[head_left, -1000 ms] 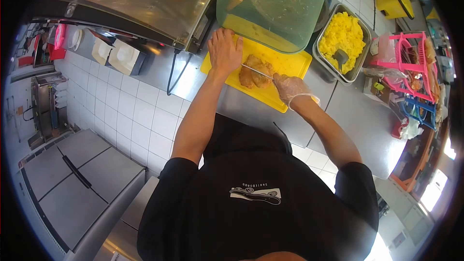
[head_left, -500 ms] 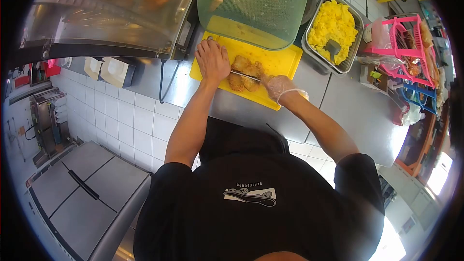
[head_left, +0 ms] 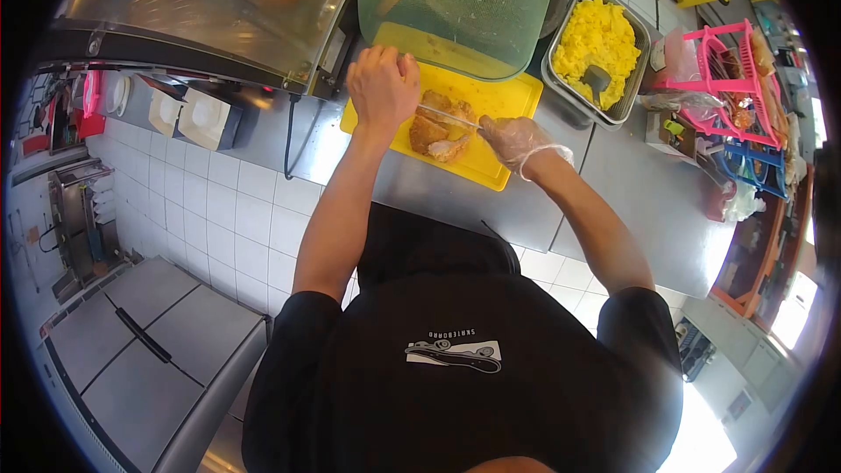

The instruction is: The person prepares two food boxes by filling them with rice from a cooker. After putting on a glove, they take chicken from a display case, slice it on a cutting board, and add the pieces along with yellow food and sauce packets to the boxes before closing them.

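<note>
My right hand (head_left: 517, 142), in a clear plastic glove, is closed around the handle of a knife (head_left: 448, 114). The blade points left across a golden-brown fried cutlet (head_left: 429, 136), whose near piece shows pale flesh at a cut edge. Under the cutlet lies a yellow cutting board (head_left: 504, 109). My bare left hand (head_left: 384, 88) is over the board's left side, at the blade's tip end, fingers reaching forward and slightly bent. Its palm side is hidden, so contact with the blade cannot be made out.
A green translucent cover (head_left: 464, 9) overhangs the board's far edge. Right of it stands a metal pan (head_left: 648, 52) of yellow mash with a dark scoop (head_left: 597, 81). A glass-sided cabinet (head_left: 210, 17) stands at left, a pink rack (head_left: 727, 79) at far right.
The near part of the cutlet has tilted and separated, exposing pale flesh. My left hand has risen slightly with its fingers more bent. My right hand has shifted a little to the right with the knife.
</note>
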`<state>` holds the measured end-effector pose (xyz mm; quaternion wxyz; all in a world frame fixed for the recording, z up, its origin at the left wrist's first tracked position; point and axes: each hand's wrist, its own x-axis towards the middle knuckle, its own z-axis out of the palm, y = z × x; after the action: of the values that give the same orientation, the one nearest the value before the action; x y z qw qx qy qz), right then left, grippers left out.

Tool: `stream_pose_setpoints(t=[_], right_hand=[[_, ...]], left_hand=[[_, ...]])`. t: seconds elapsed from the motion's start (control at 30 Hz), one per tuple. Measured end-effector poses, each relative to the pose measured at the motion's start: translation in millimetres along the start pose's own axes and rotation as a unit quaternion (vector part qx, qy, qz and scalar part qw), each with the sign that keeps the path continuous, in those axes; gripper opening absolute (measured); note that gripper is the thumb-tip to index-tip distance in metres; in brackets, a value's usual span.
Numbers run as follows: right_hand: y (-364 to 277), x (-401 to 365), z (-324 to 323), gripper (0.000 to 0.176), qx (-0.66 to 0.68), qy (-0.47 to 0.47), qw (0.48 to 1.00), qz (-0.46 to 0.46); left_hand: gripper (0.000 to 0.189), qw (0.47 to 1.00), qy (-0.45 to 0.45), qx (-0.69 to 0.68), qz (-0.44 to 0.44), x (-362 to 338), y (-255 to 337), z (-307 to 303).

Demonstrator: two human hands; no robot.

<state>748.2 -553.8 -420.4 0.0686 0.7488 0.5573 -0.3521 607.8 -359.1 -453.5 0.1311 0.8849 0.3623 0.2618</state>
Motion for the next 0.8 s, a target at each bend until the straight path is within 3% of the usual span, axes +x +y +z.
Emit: stream_pose_setpoints(t=[0.17,0.43,0.6,0.8], right_hand=[[11,10,0,0.03,-0.042,0.018,0.999,-0.012],[15,21,18,0.032,-0.023,-0.007,1.0,0.006],[7,16,-9,0.03,-0.041,-0.021,0.999,-0.002],[5,16,-41,0.034,-0.086,-0.052,0.995,-0.016]], left_hand=[[0.031,0.992,-0.094,-0.039,-0.073,-2,-6,25],[0.031,0.994,-0.067,-0.07,-0.052,-17,-28,65],[0.031,0.992,-0.062,-0.091,-0.053,-18,-30,64],[0.031,0.984,-0.066,-0.113,-0.118,-21,-22,61]])
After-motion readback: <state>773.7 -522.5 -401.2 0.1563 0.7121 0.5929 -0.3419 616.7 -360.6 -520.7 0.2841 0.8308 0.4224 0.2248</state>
